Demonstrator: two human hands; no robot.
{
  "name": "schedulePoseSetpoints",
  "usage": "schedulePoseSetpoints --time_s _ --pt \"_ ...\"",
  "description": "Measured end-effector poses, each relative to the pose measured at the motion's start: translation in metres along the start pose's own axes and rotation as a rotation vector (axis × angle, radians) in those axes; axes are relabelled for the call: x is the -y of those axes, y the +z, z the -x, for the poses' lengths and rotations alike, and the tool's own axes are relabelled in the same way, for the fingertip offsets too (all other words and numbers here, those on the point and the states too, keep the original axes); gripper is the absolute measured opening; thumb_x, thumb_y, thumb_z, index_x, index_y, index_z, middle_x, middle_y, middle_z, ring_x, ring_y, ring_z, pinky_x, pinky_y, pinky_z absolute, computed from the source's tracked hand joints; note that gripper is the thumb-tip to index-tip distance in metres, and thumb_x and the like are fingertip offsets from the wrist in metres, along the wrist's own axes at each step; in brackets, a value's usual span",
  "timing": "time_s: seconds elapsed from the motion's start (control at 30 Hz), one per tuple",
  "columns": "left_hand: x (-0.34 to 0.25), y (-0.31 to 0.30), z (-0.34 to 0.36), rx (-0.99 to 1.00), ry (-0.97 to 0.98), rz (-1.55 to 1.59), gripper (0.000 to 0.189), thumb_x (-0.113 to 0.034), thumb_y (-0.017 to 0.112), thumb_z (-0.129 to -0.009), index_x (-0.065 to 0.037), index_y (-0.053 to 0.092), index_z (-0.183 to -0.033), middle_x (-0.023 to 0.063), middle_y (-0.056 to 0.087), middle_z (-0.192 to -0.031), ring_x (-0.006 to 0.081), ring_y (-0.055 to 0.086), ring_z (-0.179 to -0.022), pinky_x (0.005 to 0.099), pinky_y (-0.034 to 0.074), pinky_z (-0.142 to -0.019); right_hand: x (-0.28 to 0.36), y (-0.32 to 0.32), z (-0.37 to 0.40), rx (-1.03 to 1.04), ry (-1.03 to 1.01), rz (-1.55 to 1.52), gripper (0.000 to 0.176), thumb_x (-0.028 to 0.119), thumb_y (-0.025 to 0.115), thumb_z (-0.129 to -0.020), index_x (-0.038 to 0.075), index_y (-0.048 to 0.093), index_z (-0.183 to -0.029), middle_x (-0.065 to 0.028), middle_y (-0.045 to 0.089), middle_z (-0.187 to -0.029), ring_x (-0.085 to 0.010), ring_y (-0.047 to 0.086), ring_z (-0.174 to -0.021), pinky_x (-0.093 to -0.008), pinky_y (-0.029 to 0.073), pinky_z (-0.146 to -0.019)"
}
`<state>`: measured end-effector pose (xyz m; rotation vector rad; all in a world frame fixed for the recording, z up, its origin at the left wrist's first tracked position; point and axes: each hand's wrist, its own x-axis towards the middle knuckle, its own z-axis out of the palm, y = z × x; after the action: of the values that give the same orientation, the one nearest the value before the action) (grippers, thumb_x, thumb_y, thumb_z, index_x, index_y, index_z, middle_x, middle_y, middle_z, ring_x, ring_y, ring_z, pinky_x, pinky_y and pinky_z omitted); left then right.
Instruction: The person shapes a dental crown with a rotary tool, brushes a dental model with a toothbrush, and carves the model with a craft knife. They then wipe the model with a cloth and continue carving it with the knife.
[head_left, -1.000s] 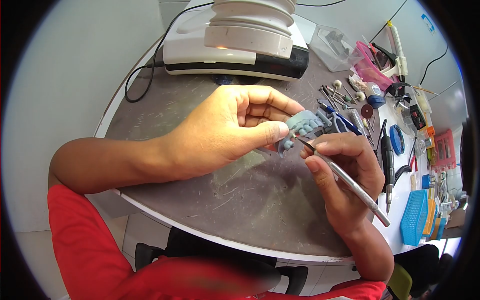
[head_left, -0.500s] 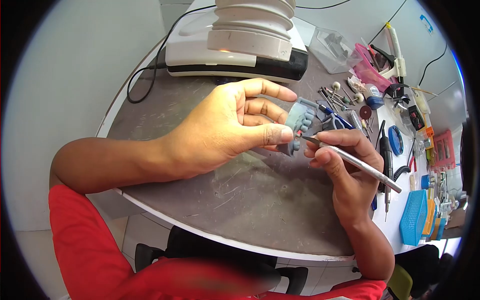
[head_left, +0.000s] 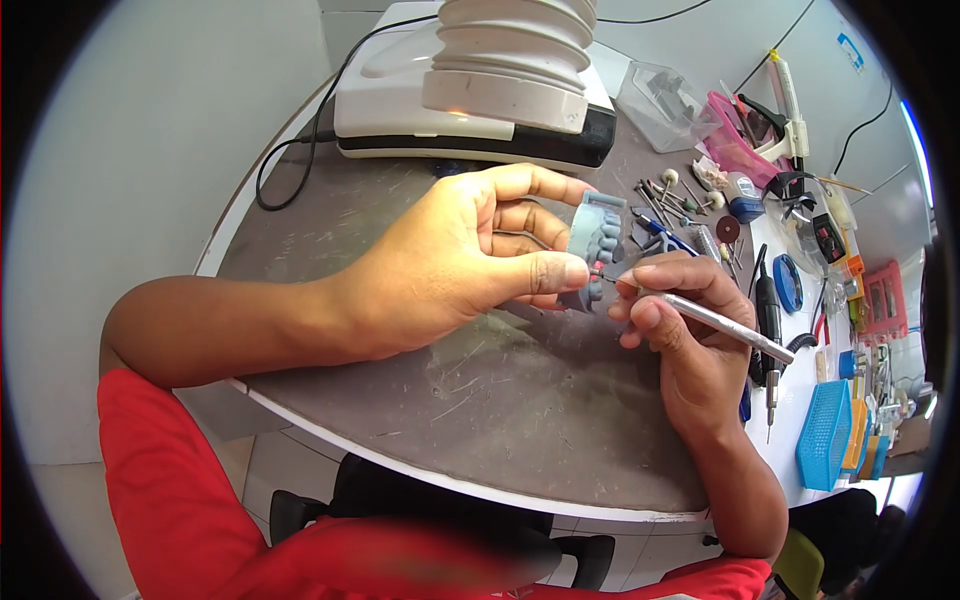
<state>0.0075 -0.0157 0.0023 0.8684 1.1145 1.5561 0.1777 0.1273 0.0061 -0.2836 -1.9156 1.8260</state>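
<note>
A grey-blue dental model (head_left: 597,232) with a row of teeth and a small pink-red patch is held up over the bench. My left hand (head_left: 470,250) is closed on it, thumb on the near side and fingers curled behind. In my right hand (head_left: 695,325) a silver-handled craft knife (head_left: 728,326) is pinched like a pen. The knife's thin tip meets or nearly meets the model at the pink-red patch, beside my left thumb; exact contact is hard to make out.
Above the bench (head_left: 480,420) hangs a white corrugated hose (head_left: 515,60), before a white box-shaped machine (head_left: 420,110). Rotary burs and discs (head_left: 727,229), a pink basket (head_left: 740,140), a black handpiece (head_left: 768,310) and a blue basket (head_left: 826,435) lie along the right.
The dental model has turned slightly in my left hand, showing its row of teeth more side-on. My right hand and the knife have shifted a little to the left.
</note>
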Motion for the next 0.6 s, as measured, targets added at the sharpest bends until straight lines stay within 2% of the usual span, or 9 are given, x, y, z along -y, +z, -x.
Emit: schedulePoseSetpoints --time_s 0.13,0.23,0.6 --pt "-0.0055 0.0039 0.0017 -0.010 -0.024 0.006 0.054 -0.007 0.066 -0.089 0.000 0.041 -0.135 0.0066 0.062 -0.107 0.0118 0.063 -0.098 0.0292 0.057 -0.085 0.0025 0.0000 -0.0010 -0.028 0.049 -0.104 0.019 0.006 0.072 -0.086 -0.002 0.062 -0.100 -0.0096 0.068 -0.092 -0.0116 0.066 -0.079 -0.0214 0.053 -0.065" --pt "-0.0043 0.0035 0.0011 -0.010 -0.018 -0.016 0.052 -0.007 0.067 -0.088 0.000 0.042 -0.133 0.0067 0.062 -0.106 0.0120 0.063 -0.097 0.0304 0.057 -0.084 0.0010 -0.0026 -0.0008 -0.020 0.058 -0.067 0.020 0.010 0.073 -0.085 -0.001 0.062 -0.098 -0.0090 0.068 -0.090 -0.0110 0.066 -0.079 -0.0216 0.052 -0.064" --pt "-0.0034 0.0045 0.0015 -0.012 -0.018 -0.062 0.052 -0.009 0.069 -0.087 0.000 0.043 -0.131 0.0066 0.062 -0.101 0.0119 0.064 -0.092 0.0275 0.057 -0.082 -0.0021 -0.0058 -0.0009 -0.046 0.052 -0.025 0.024 0.018 0.074 -0.086 -0.001 0.063 -0.096 -0.0093 0.069 -0.086 -0.0112 0.066 -0.076 -0.0219 0.052 -0.062"
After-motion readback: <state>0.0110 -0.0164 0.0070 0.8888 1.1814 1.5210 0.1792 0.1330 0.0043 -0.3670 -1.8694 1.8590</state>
